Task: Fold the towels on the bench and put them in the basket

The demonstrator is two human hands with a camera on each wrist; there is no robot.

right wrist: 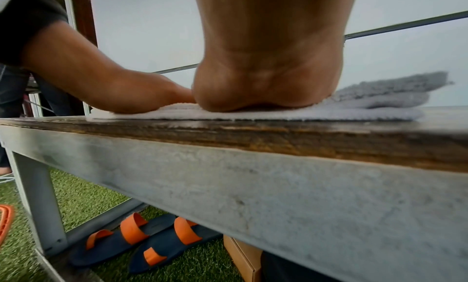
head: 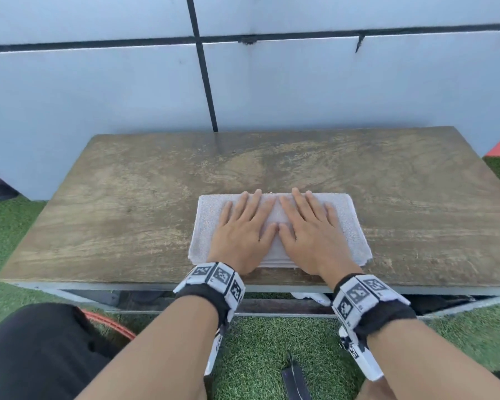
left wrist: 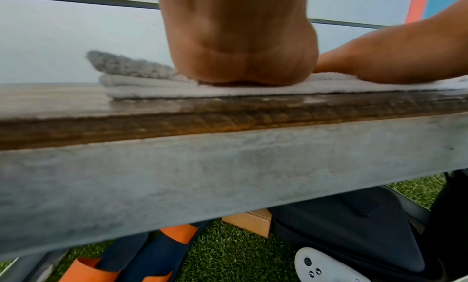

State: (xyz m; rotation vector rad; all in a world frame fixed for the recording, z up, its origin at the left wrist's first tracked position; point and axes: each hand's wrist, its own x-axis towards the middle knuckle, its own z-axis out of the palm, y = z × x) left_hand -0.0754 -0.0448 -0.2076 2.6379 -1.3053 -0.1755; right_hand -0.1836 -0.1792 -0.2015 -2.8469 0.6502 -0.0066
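Note:
A white towel (head: 347,223) lies folded in several layers near the front edge of the wooden bench (head: 127,212). Both hands press flat on it, side by side, fingers straight and spread. My left hand (head: 243,229) covers the towel's left half and my right hand (head: 309,229) its right half, thumbs almost touching. In the left wrist view the heel of my left hand (left wrist: 240,66) rests on the stacked towel (left wrist: 142,80). The right wrist view shows my right hand (right wrist: 268,86) on the towel (right wrist: 380,100), the fingers hidden behind the palm. An orange basket rim (head: 110,323) shows at the lower left.
The bench stands against a pale panelled wall (head: 329,90) on green artificial grass (head: 272,356). Under it lie blue and orange sandals (right wrist: 142,240), a cardboard box (left wrist: 250,222) and a dark bag (left wrist: 354,236). A black-clothed knee (head: 32,350) is at the lower left.

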